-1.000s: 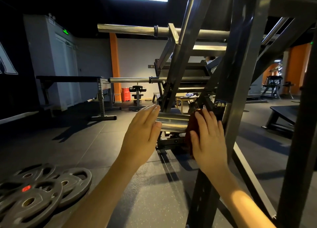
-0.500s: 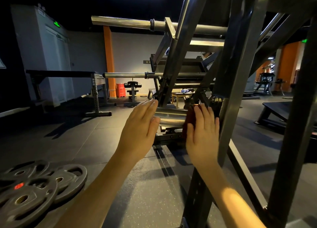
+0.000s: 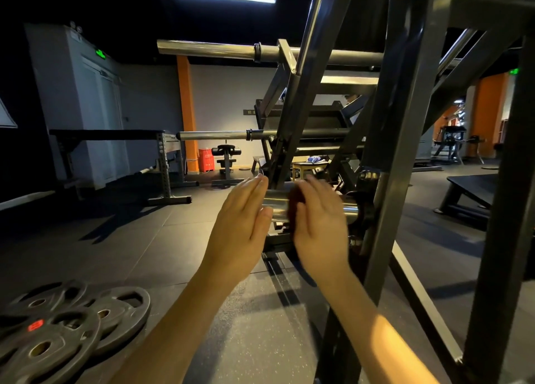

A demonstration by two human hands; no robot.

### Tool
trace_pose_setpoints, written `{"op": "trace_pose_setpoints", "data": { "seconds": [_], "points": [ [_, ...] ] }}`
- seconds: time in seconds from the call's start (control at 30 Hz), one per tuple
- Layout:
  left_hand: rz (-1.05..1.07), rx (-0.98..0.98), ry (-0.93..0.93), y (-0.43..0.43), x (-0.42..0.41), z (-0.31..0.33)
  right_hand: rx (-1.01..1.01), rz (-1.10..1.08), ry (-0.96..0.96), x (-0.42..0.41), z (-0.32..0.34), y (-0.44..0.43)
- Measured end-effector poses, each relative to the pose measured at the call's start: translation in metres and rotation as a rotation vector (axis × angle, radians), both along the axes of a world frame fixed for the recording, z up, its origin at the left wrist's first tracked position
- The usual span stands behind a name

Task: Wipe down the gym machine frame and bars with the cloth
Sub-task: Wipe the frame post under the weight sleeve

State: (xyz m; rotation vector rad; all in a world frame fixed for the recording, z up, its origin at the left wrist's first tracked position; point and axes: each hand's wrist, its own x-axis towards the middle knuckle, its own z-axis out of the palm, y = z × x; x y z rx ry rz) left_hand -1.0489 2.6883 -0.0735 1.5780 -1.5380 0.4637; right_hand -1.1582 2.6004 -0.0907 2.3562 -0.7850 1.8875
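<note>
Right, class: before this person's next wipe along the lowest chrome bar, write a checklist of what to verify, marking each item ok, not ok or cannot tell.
1. Cloth sits between the right hand and the chrome bar: ok, dark red shows under the fingers.
2. Right hand's grip on the cloth: cannot tell, the hand is blurred.
3. Left hand at the bar's free end: ok, straight fingers lie against it.
4. Bar's stretch beside the frame upright is uncovered: ok.
5. Weight plates lie away from the bar: ok, on the floor to the left.
</note>
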Motion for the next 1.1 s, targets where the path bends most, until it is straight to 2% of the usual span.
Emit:
{"op": "trace_pose_setpoints", "data": {
  "seconds": [0.1,0.2,0.27,0.37,0.43,0.53,0.6,0.63,0.7,0.77,0.8,0.87,0.97,1.03,1.1],
  "points": [
    [-0.117,-0.029,0.084,0.004,0.001,0.001,-0.157,0.133,0.147,0.012,0.011,0.011],
    [-0.075,0.065,0.089,0.012,0.005,0.003,-0.141,0.135,0.231,-0.013,0.007,-0.007],
    [-0.07,0.107,0.123,0.018,0.006,0.003,-0.052,0.046,0.153,-0.024,-0.001,-0.019],
    [-0.096,0.112,0.15,0.023,0.006,0.003,0.073,-0.054,-0.043,0.002,-0.004,-0.004],
    [-0.118,0.092,0.178,0.023,0.004,0.002,0.016,-0.04,-0.049,0.026,-0.002,0.014],
    [-0.141,0.073,0.21,0.023,0.001,0.001,-0.156,0.058,0.158,0.014,0.003,0.013],
    [-0.125,0.068,0.197,0.023,0.003,0.0,-0.152,0.065,0.245,-0.009,0.005,-0.006],
    [-0.111,0.069,0.187,0.022,0.004,-0.001,-0.108,0.035,0.23,-0.018,0.005,-0.016],
    [-0.096,0.069,0.186,0.021,0.004,-0.002,-0.014,-0.03,0.071,-0.02,0.002,-0.02],
    [-0.093,0.049,0.192,0.02,0.001,-0.003,0.037,-0.104,-0.102,0.005,-0.003,-0.004],
    [-0.1,0.033,0.194,0.019,0.0,-0.005,0.025,-0.121,-0.13,0.022,-0.005,0.009],
    [-0.144,-0.001,0.209,0.018,-0.001,-0.006,-0.108,-0.068,-0.087,0.043,-0.009,0.025],
    [-0.141,0.032,0.211,0.021,-0.002,-0.004,-0.248,0.031,0.115,0.02,-0.003,0.01],
    [-0.106,0.054,0.197,0.022,-0.002,-0.003,-0.195,0.009,0.187,-0.01,-0.006,-0.008],
    [-0.089,0.055,0.203,0.021,-0.002,-0.003,-0.077,-0.062,0.137,-0.034,-0.015,-0.023]
  ]
}}
